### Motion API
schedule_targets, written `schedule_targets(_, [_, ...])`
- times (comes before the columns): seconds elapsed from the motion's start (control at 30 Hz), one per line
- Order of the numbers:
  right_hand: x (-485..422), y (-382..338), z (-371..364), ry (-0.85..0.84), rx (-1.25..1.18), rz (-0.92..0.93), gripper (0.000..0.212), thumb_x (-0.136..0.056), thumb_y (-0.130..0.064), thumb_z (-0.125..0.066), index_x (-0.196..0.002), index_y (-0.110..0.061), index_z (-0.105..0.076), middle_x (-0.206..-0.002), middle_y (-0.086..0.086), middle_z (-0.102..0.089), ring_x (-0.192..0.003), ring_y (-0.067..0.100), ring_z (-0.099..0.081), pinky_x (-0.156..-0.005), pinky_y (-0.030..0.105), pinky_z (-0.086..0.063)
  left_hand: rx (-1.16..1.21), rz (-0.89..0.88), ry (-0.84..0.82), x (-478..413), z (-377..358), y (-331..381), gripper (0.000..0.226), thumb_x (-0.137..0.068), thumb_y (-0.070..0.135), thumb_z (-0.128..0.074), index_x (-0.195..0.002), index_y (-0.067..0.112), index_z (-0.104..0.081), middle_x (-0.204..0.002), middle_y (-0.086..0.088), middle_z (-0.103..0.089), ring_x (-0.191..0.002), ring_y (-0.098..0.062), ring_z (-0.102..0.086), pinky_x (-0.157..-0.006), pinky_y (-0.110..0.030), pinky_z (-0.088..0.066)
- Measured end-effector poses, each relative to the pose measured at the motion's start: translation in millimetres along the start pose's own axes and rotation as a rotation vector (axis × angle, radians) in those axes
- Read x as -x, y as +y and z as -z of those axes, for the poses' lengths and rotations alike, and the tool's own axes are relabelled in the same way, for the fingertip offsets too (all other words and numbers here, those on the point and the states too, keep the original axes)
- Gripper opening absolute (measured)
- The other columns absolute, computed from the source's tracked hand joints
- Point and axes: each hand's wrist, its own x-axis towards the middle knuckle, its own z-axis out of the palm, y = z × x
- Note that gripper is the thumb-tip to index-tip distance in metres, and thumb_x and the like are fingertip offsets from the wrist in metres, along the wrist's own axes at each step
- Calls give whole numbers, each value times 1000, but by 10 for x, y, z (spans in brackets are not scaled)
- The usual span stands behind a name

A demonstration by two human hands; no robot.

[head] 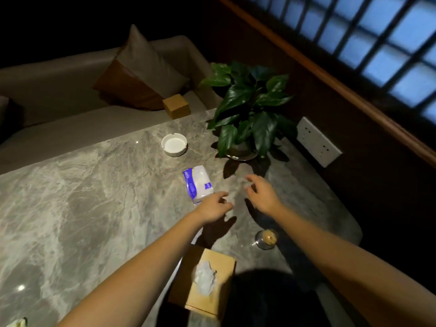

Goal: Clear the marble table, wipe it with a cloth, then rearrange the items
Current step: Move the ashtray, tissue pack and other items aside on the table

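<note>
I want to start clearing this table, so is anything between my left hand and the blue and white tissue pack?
Nothing visible. The left hand is open right at the near end of the blue-and-white plastic tissue pack; the white round ashtray sits farther back, beyond it.

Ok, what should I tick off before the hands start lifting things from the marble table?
1. Left hand free: ok, holds nothing.
2. Right hand free: ok, holds nothing.
3. Tissue pack reachable: ok, right by the left hand.
4. Marble table cleared: not ok; white ashtray, potted plant, wooden tissue box and small glass stand on it.
5. Wiping cloth in sight: cannot tell.
</note>
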Motion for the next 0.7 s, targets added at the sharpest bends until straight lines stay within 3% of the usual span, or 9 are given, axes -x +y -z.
schedule_targets(0.07, [280, 232, 73, 7, -55, -76, 30, -97, -17, -52, -126, -9, -56, -121, 9, -57, -109, 24, -57, -95, 36, -45, 147, 15, -94, -21, -262, 78, 7, -93, 12, -53, -98, 12, -59, -92, -15, -60, -82, -22, -56, -82, -34, -49])
schedule_targets(0.13, [519, 421, 88, 13, -92, -165, 28, -98, -24, -50, -123, -13, -58, -118, 6, -59, -107, 21, -57, -96, 39, -46, 240, 60, -119, -19, -529, 149, 15, -94, 11, -50, -81, 16, -54, -78, -6, -54, -70, -14, -52, -63, -20, -45])
schedule_targets(0.2, [681, 560, 68, 17, -116, -235, 28, -99, -32, -46, -118, -17, -60, -112, 2, -61, -102, 18, -58, -93, 40, -47, 260, 132, -96, -24, -810, 163, 10, -95, 16, -49, -91, 10, -57, -76, -3, -53, -65, -13, -51, -54, -18, -41])
schedule_targets(0.27, [785, 670, 34, 6, -142, -267, 26, -99, -37, -44, -111, -23, -62, -104, 0, -63, -97, 17, -59, -88, 39, -49, 243, 185, -92, -31, -1086, 130, 18, -93, 19, -50, -101, 6, -57, -76, -7, -54, -67, -19, -53, -58, -26, -42])
schedule_targets(0.37, [892, 805, -5, -22, -135, -289, 21, -95, -47, -46, -94, -32, -61, -92, -5, -64, -87, 13, -61, -83, 39, -51, 222, 228, -60, 11, -1372, 103, 13, -91, 21, -51, -90, 10, -56, -74, -8, -54, -63, -18, -52, -55, -24, -39])
schedule_targets(0.47, [964, 895, -51, -42, -140, -292, 24, -93, -47, -48, -80, -30, -59, -84, -1, -64, -80, 17, -62, -80, 45, -52, 340, 269, -2, -43, -1519, 20, 21, -90, 22, -52, -97, 3, -56, -83, -15, -58, -65, -20, -53, -53, -23, -38])
schedule_targets(0.57, [966, 919, -55, -24, -198, -315, 29, -97, -42, -45, -81, -23, -61, -75, 3, -65, -69, 22, -65, -74, 46, -54, 414, 296, 7, -86, -1548, 26, 31, -92, 22, -52, -115, 0, -53, -87, -13, -61, -67, -18, -55, -55, -25, -42])
schedule_targets(0.7, [842, 897, 13, 10, -271, -328, 31, -101, -34, -41, -92, -14, -63, -81, 6, -66, -72, 19, -64, -75, 41, -53, 453, 280, 15, -246, -1502, 175, 27, -94, 22, -51, -117, 6, -51, -96, -13, -62, -77, -19, -58, -66, -29, -46])
